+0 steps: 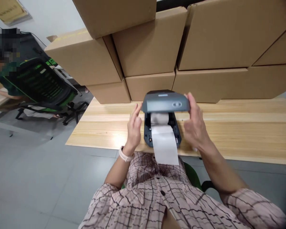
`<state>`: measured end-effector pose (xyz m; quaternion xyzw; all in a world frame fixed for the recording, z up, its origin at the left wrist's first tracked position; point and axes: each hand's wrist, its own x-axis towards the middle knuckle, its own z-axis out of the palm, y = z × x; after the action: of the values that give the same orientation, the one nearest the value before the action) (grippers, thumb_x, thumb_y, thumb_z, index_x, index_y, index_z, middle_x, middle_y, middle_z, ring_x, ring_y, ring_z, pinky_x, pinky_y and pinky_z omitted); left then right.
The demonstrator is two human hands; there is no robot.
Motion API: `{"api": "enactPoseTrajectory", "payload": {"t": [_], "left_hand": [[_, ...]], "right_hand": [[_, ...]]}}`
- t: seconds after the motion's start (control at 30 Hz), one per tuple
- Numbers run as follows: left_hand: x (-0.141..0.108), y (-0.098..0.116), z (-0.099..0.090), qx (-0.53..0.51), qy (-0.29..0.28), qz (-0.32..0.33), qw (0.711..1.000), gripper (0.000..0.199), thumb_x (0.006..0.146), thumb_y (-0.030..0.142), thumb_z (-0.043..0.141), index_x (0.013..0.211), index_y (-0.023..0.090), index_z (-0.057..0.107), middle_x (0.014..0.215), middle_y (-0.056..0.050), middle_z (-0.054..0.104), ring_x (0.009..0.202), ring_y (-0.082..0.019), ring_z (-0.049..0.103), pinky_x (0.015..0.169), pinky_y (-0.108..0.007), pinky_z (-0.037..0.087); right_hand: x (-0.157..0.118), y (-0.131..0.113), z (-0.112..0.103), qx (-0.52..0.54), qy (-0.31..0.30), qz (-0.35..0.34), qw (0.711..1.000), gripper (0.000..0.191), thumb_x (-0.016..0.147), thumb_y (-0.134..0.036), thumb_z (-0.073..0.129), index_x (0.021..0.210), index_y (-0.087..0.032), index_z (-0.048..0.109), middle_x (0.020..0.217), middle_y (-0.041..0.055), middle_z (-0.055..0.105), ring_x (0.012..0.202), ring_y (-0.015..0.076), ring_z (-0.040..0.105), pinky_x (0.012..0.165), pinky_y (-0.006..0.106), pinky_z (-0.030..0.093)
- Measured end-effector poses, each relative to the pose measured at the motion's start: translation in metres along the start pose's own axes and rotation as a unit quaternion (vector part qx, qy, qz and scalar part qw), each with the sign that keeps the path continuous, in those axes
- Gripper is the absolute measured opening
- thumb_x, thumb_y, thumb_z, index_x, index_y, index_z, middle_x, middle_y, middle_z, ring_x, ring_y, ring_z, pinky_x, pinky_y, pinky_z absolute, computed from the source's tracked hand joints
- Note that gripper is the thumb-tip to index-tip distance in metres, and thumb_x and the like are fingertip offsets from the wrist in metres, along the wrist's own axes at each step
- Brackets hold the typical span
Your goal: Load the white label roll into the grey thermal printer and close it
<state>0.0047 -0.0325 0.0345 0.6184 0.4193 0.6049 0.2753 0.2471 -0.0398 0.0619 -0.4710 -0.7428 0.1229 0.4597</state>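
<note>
A dark label printer (147, 135) stands on the wooden table with its lid (165, 102) raised. Inside it lies a white paper roll (159, 118), and a strip of white paper (165, 144) runs out over the front, hanging past the table edge. My left hand (134, 127) is at the lid's left side, fingertips touching its edge, fingers stretched. At the lid's right side, my right hand (195, 124) holds the edge between fingers and thumb, slightly blurred.
Cardboard boxes (145, 51) are stacked along the back of the wooden table (97, 127). On the left, a person in a green top (10, 79) sits in a black and green mesh chair (41, 82) at another desk.
</note>
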Motion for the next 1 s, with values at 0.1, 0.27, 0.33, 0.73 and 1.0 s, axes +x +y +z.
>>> {"api": "enactPoseTrajectory", "payload": {"t": [0.1, 0.27, 0.33, 0.73, 1.0], "left_hand": [[0.028, -0.015, 0.005, -0.029, 0.043, -0.070, 0.996, 0.050, 0.104, 0.053, 0.054, 0.143, 0.023, 0.065, 0.154, -0.012, 0.064, 0.149, -0.028, 0.055, 0.130, -0.050, 0.037], [0.018, -0.040, 0.011, 0.005, -0.002, -0.236, 0.972, 0.059, 0.088, 0.034, 0.073, 0.143, 0.015, 0.063, 0.152, -0.021, 0.064, 0.140, -0.032, 0.061, 0.118, -0.048, 0.048], [0.011, -0.040, 0.009, 0.001, -0.030, -0.259, 0.965, 0.067, 0.086, 0.031, 0.072, 0.148, 0.012, 0.059, 0.152, -0.022, 0.063, 0.135, -0.031, 0.063, 0.111, -0.044, 0.052], [0.028, -0.016, 0.003, 0.251, -0.163, -0.262, 0.917, 0.058, 0.085, 0.033, 0.061, 0.140, 0.014, 0.066, 0.064, 0.004, 0.058, 0.065, -0.017, 0.055, 0.062, -0.028, 0.034], [0.030, -0.012, 0.004, 0.256, -0.195, -0.229, 0.919, 0.053, 0.085, 0.026, 0.056, 0.135, 0.012, 0.067, 0.063, 0.004, 0.054, 0.063, -0.018, 0.051, 0.064, -0.029, 0.034]], "right_hand": [[0.057, 0.001, 0.000, -0.074, 0.047, -0.041, 0.995, 0.089, 0.102, -0.081, 0.014, 0.171, -0.024, 0.023, 0.172, 0.0143, 0.041, 0.159, 0.0398, 0.038, 0.129, 0.071, 0.028], [0.125, 0.018, 0.009, -0.104, 0.064, -0.031, 0.992, 0.081, 0.105, -0.077, 0.013, 0.165, -0.025, 0.032, 0.168, 0.0116, 0.046, 0.160, 0.0354, 0.036, 0.129, 0.067, 0.029], [0.144, 0.023, 0.012, -0.101, 0.060, -0.014, 0.993, 0.077, 0.107, -0.075, 0.017, 0.163, -0.025, 0.033, 0.169, 0.0108, 0.045, 0.160, 0.0329, 0.035, 0.131, 0.063, 0.026], [0.119, 0.005, 0.014, -0.103, -0.013, -0.083, 0.991, 0.053, 0.106, -0.053, 0.046, 0.148, -0.022, 0.056, 0.160, 0.0144, 0.055, 0.152, 0.0383, 0.044, 0.127, 0.059, 0.034], [0.108, 0.031, 0.049, -0.179, -0.465, -0.035, 0.866, 0.088, 0.082, -0.066, 0.075, 0.153, -0.018, 0.054, 0.138, 0.0221, 0.069, 0.129, 0.0462, 0.064, 0.103, 0.055, 0.051]]}}
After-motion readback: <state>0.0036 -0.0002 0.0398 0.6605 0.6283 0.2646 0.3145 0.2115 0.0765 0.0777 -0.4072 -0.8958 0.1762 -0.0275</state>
